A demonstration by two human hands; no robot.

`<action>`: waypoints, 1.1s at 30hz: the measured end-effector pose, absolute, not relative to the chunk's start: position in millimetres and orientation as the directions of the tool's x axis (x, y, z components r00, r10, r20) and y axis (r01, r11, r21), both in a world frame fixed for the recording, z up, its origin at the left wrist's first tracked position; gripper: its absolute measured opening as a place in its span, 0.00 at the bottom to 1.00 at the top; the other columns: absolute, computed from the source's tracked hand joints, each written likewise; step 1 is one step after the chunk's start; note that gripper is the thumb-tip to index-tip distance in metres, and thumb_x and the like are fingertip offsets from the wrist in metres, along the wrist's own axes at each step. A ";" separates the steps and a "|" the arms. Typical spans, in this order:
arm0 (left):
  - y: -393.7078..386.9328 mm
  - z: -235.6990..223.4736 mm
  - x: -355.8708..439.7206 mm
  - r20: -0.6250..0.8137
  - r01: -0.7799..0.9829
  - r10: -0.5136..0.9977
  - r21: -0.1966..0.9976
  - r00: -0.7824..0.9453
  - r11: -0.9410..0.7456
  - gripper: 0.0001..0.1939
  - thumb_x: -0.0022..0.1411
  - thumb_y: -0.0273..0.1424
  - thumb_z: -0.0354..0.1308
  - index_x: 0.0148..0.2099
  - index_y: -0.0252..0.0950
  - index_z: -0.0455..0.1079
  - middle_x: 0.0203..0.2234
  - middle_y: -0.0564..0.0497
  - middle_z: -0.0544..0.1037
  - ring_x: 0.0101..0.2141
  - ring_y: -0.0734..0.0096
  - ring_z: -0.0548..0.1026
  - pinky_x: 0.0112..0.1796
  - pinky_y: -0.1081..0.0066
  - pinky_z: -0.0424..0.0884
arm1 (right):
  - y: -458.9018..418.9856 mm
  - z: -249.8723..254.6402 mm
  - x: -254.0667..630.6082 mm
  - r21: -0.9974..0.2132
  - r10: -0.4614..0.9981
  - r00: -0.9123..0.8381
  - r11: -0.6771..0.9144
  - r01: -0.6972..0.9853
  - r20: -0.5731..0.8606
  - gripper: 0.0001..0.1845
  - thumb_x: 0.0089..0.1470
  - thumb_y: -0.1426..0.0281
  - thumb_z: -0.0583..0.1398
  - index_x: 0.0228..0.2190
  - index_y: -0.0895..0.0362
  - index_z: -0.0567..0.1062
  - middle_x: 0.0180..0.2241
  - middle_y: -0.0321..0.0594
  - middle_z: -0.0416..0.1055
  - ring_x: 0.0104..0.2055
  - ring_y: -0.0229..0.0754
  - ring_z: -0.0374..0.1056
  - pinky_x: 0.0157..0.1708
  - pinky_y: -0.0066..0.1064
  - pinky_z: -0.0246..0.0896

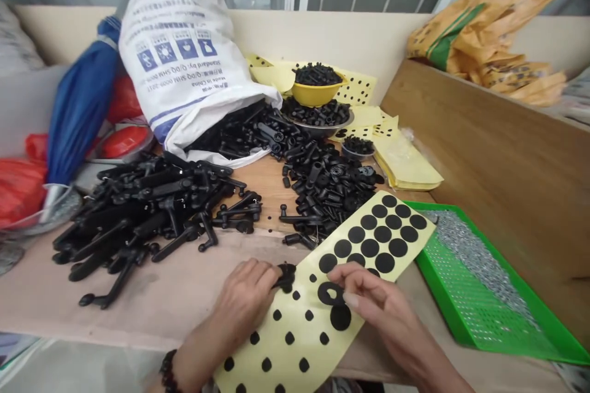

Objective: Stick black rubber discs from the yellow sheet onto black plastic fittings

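Note:
My left hand [251,291] is closed around a small black plastic part [286,276], mostly hidden by the fingers, over the left edge of a yellow backing sheet. In my right hand [375,298], thumb and index finger pinch the edge of a black ring-shaped sticker [325,295] above the same sheet. Round black stickers [369,248] fill the upper part of the yellow backing sheet [329,350]. Its lower part carries only small black dots. One full black disc [340,318] lies just below the ring.
Black crank-like handles [152,209] are heaped at left. A white sack [184,55] spills black parts [332,178] toward the middle. A green tray [479,295] with small metal pieces sits right, beside a wooden board [498,166]. Behind stand a yellow bowl [316,95] and yellow sheets [408,163].

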State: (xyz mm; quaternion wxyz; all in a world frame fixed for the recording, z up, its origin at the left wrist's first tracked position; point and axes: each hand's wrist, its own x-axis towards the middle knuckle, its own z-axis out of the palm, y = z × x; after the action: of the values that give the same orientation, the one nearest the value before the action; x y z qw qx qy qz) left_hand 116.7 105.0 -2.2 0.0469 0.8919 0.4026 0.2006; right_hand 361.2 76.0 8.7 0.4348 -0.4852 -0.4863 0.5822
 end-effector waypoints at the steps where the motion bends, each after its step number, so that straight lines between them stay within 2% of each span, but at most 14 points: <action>1: 102.7 -2.4 120.4 0.304 0.675 0.745 0.315 0.594 -0.667 0.08 0.64 0.25 0.46 0.41 0.36 0.66 0.31 0.48 0.75 0.33 0.63 0.73 0.34 0.65 0.71 | 76.2 7.4 359.5 -0.986 0.978 -0.147 -0.158 -0.053 -0.149 0.15 0.44 0.59 0.64 0.19 0.55 0.68 0.39 0.44 0.71 0.43 0.49 0.65 0.39 0.34 0.60; 3: 99.2 0.1 125.3 0.248 0.644 0.792 0.471 0.558 -0.602 0.06 0.63 0.24 0.47 0.39 0.37 0.64 0.32 0.49 0.74 0.34 0.65 0.73 0.35 0.67 0.70 | 76.3 4.1 356.2 -0.979 0.977 -0.136 -0.181 -0.097 -0.167 0.15 0.45 0.60 0.64 0.20 0.55 0.69 0.39 0.43 0.71 0.41 0.48 0.64 0.37 0.33 0.59; 5: 96.9 4.2 127.9 0.186 0.632 0.837 0.577 0.515 -0.518 0.05 0.62 0.23 0.49 0.38 0.38 0.63 0.32 0.50 0.73 0.34 0.65 0.71 0.35 0.68 0.70 | 76.3 1.4 353.1 -0.965 0.973 -0.131 -0.209 -0.156 -0.190 0.14 0.45 0.61 0.64 0.20 0.56 0.69 0.39 0.43 0.71 0.40 0.47 0.64 0.37 0.33 0.58; 11: 90.0 9.1 132.2 0.051 0.545 0.827 0.729 0.560 -0.414 0.04 0.62 0.25 0.52 0.35 0.38 0.62 0.34 0.51 0.73 0.38 0.65 0.70 0.40 0.67 0.67 | 76.3 -1.0 346.5 -0.936 0.965 -0.155 -0.247 -0.251 -0.213 0.11 0.44 0.65 0.65 0.20 0.56 0.69 0.39 0.41 0.71 0.40 0.45 0.63 0.38 0.32 0.55; 14: 86.3 10.7 133.0 -0.045 0.567 0.835 0.754 0.548 -0.331 0.05 0.62 0.24 0.52 0.40 0.39 0.64 0.35 0.52 0.73 0.38 0.66 0.71 0.40 0.68 0.68 | 74.7 -1.6 345.6 -0.922 0.957 -0.190 -0.267 -0.281 -0.219 0.10 0.45 0.65 0.65 0.20 0.56 0.70 0.39 0.40 0.71 0.39 0.43 0.63 0.36 0.30 0.55; 17: 84.8 15.5 132.9 -0.108 0.609 0.825 0.728 0.555 -0.314 0.14 0.60 0.24 0.54 0.49 0.41 0.65 0.40 0.50 0.73 0.42 0.63 0.70 0.43 0.65 0.67 | 73.0 -1.2 345.4 -0.904 0.952 -0.196 -0.289 -0.313 -0.236 0.11 0.45 0.65 0.65 0.20 0.56 0.70 0.38 0.40 0.71 0.38 0.42 0.63 0.36 0.30 0.56; 22: 86.0 22.0 132.2 -0.181 0.624 0.717 0.658 0.674 -0.421 0.12 0.58 0.22 0.55 0.43 0.40 0.70 0.36 0.51 0.72 0.42 0.63 0.68 0.41 0.68 0.67 | 72.3 -1.7 345.1 -0.889 0.956 -0.171 -0.286 -0.357 -0.239 0.10 0.43 0.66 0.66 0.20 0.57 0.71 0.38 0.39 0.73 0.37 0.42 0.64 0.37 0.30 0.57; 24: 87.0 22.3 131.6 -0.172 0.596 0.684 0.665 0.709 -0.450 0.15 0.56 0.20 0.55 0.44 0.41 0.69 0.38 0.51 0.71 0.43 0.64 0.68 0.41 0.69 0.66 | 72.1 -2.8 345.4 -0.883 0.953 -0.162 -0.299 -0.362 -0.256 0.09 0.43 0.66 0.66 0.21 0.57 0.73 0.37 0.39 0.73 0.35 0.41 0.64 0.35 0.29 0.57; 26: 89.0 22.5 131.0 -0.150 0.574 0.689 0.690 0.709 -0.441 0.14 0.57 0.19 0.52 0.42 0.40 0.68 0.37 0.52 0.72 0.41 0.65 0.69 0.41 0.69 0.66 | 71.9 -3.4 345.8 -0.868 0.945 -0.157 -0.326 -0.375 -0.287 0.08 0.43 0.66 0.66 0.24 0.57 0.75 0.35 0.38 0.73 0.32 0.39 0.64 0.32 0.29 0.57; 30: 95.9 24.9 130.3 -0.124 0.530 0.794 0.804 0.595 -0.271 0.12 0.59 0.20 0.48 0.42 0.39 0.66 0.33 0.54 0.75 0.34 0.69 0.72 0.36 0.72 0.68 | 72.7 -1.4 346.8 -0.819 0.932 -0.168 -0.361 -0.445 -0.320 0.10 0.42 0.64 0.67 0.29 0.56 0.78 0.32 0.38 0.73 0.32 0.40 0.66 0.34 0.30 0.60; 33: 100.7 25.1 131.2 -0.118 0.484 0.868 0.861 0.483 -0.152 0.13 0.61 0.24 0.49 0.47 0.39 0.68 0.38 0.53 0.78 0.38 0.67 0.75 0.39 0.71 0.69 | 74.6 0.9 347.3 -0.797 0.930 -0.156 -0.365 -0.481 -0.332 0.11 0.40 0.64 0.67 0.29 0.56 0.80 0.30 0.40 0.74 0.33 0.43 0.67 0.37 0.34 0.62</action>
State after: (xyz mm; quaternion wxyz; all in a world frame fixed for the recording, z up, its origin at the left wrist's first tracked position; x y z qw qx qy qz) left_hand 131.2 100.7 25.1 0.4572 0.7296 0.4634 0.2097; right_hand 347.3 74.6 0.9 0.4957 -0.4198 -0.2677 0.7116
